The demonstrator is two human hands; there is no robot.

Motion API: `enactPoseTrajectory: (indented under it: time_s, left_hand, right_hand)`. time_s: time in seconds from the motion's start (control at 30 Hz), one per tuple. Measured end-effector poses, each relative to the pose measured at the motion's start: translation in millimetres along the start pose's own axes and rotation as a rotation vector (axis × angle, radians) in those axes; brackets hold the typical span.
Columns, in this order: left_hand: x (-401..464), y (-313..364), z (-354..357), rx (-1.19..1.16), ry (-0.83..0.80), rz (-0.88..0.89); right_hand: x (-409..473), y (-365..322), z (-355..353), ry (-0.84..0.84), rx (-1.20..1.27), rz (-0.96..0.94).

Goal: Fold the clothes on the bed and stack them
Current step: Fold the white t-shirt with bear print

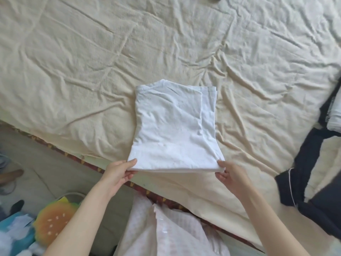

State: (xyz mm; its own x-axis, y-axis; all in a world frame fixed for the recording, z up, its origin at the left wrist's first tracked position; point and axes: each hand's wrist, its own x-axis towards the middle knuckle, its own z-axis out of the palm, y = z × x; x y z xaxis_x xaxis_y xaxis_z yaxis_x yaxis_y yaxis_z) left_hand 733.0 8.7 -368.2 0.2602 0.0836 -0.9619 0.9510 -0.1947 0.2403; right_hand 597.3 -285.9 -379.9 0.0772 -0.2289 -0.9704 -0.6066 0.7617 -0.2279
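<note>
Single head-worn view, wide-angle, looking forward and steeply down from the bed's [92, 71] near edge. Close range: forearms enter from bottom frame; floor [55, 174] visible lower left.

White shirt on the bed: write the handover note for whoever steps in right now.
Left hand: pinches the near left corner of the folded white shirt.
Right hand: pinches the near right corner.
Shirt lies folded on the cream sheet, near edge lifted slightly in both grips.
Dark clothes lie unfolded at the right edge of the bed, a pale garment beside them.
Done: white shirt folded to a narrow rectangle.
Left: probably one more fold or placing it, then fold the dark clothes and stack everything.
</note>
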Motion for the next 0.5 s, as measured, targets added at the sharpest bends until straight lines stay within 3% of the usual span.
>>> enactPoseTrajectory:
  time_s: [0.2, 0.33, 0.43, 0.5]
  left_hand:
    - [0.5, 74.3, 19.3, -0.091, 0.055, 0.106]
    - [16.8, 149.2, 44.4, -0.094, 0.067, 0.168]
    - [33.7, 188.5, 60.4, -0.085, 0.124, 0.226]
    - [45.4, 194.3, 66.8, 0.044, 0.232, 0.28]
  right_hand:
    - [-13.8, -64.9, 38.5, 0.007, -0.01, -0.321]
    - [1.5, -131.3, 76.3, 0.025, 0.028, -0.319]
    - [18.9, -171.7, 101.5, -0.059, 0.083, -0.289]
    - [29.6, -179.0, 116.0, -0.017, -0.096, -0.368]
